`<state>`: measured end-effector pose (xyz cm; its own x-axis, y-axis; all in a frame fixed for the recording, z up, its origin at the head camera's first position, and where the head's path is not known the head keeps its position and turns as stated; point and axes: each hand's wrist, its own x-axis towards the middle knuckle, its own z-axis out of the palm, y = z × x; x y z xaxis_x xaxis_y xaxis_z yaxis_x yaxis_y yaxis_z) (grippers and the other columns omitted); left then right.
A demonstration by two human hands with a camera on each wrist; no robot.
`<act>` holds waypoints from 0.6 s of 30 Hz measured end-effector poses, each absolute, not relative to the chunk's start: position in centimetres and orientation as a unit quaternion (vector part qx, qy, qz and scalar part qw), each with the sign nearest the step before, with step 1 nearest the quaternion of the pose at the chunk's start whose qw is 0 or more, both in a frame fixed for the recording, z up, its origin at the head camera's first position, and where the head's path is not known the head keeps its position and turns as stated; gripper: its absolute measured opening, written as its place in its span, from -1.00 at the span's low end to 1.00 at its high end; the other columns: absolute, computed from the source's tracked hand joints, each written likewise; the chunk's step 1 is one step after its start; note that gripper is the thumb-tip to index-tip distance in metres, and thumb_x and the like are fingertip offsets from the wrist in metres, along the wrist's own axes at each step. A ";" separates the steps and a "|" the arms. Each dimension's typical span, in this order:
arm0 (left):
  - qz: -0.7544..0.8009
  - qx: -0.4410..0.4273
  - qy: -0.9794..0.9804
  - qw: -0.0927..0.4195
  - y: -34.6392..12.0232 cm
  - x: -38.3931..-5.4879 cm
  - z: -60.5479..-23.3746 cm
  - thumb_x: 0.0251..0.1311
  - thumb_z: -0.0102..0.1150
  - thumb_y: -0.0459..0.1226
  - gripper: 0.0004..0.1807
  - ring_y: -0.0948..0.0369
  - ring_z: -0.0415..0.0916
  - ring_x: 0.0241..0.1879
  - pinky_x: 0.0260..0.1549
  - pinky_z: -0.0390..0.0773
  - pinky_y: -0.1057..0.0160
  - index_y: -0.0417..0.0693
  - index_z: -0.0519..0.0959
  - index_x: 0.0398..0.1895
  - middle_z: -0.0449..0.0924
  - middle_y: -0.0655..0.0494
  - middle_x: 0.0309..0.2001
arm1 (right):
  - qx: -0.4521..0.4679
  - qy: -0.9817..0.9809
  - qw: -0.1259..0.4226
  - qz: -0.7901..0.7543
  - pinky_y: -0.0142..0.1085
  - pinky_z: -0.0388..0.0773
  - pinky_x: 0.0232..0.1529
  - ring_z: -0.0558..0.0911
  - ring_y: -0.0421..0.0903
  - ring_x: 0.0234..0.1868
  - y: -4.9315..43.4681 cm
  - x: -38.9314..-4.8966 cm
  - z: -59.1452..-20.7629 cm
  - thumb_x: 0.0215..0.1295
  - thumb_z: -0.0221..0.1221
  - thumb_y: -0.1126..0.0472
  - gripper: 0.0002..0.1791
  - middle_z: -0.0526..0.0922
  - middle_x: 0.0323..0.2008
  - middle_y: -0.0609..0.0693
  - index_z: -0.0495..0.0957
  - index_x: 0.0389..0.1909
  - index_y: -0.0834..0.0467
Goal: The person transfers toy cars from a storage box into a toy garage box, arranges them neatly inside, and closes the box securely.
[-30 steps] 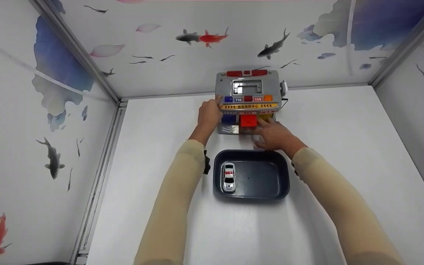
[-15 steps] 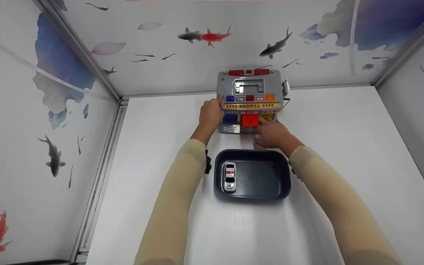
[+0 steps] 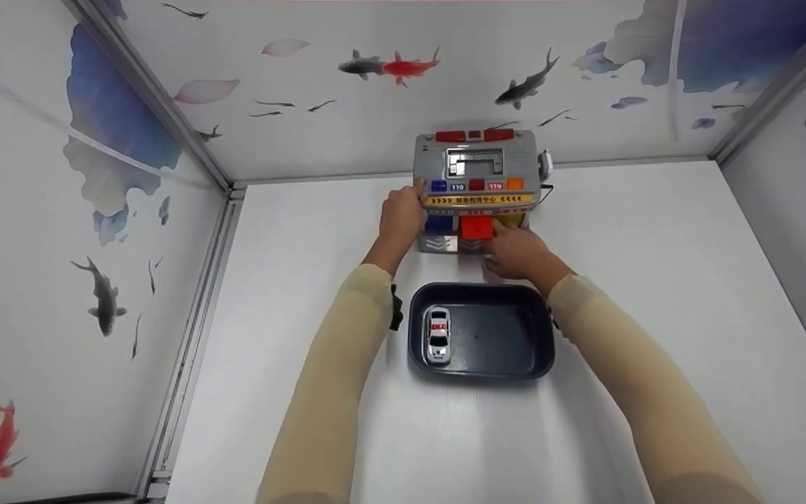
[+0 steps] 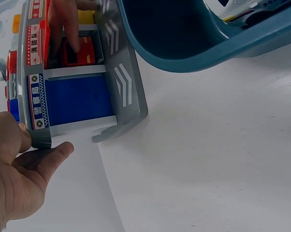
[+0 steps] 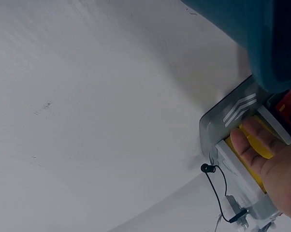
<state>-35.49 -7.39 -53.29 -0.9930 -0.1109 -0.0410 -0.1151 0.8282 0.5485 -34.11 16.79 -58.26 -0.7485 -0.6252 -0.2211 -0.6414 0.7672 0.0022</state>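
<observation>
A grey toy garage stands against the back wall, with a blue door, a raised red door flap and a yellow door. My left hand holds its left edge, thumb and fingers around the roof corner in the left wrist view. Under the red flap, my right hand reaches into the middle bay. There a straight fingertip touches a red toy car. Other fingers of this hand lie loosely over the yellow door in the right wrist view. The bay's depth is hidden.
A dark blue tray sits in front of the garage, between the forearms. Inside, at its left, lies a white toy police car. A black cord hangs at the garage's right side. Walls with painted fish enclose the white table.
My right hand has shifted slightly left and inward, toward the middle bay. The left hand keeps its hold on the garage. The head view has drifted a little.
</observation>
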 end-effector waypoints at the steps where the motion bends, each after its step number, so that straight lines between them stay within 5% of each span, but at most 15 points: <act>1: 0.284 -0.060 0.957 0.006 -7.3 -35.5 -53.3 0.62 0.22 -0.31 -0.59 0.14 0.74 0.01 0.07 0.72 0.07 -0.03 0.67 0.44 0.84 0.00 0.12 | -0.340 0.934 0.102 0.037 0.20 0.67 0.30 0.58 0.21 0.19 16.9 -34.0 -58.3 0.52 0.28 0.05 -0.56 0.49 0.39 0.30 0.68 0.28 0.18; 10: 0.292 -0.065 0.954 0.010 -7.3 -35.6 -53.2 0.62 0.23 -0.29 -0.59 0.15 0.74 -0.10 -0.05 0.75 0.12 0.00 0.67 0.45 0.85 -0.02 0.08 | -0.339 0.936 0.081 -0.047 0.36 0.47 0.50 0.48 0.36 0.55 18.9 -32.8 -58.2 0.55 0.29 0.12 -0.41 0.35 0.68 0.21 0.51 0.54 0.11; 18: 0.287 -0.070 0.955 0.016 -7.1 -35.6 -53.2 0.66 0.19 -0.24 -0.58 0.16 0.74 -0.11 -0.07 0.75 0.13 0.01 0.64 0.48 0.85 -0.03 0.07 | -0.393 0.912 -0.040 -0.107 0.25 0.57 0.44 0.56 0.24 0.41 20.7 -32.1 -57.1 0.47 0.32 0.26 -0.59 0.68 0.34 0.16 0.66 0.29 0.18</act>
<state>-35.59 -7.12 -53.18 -0.9898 -0.1239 -0.0708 -0.1424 0.8257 0.5459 -32.12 20.69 -57.07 -0.6874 -0.7093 0.1563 -0.7262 0.6678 -0.1635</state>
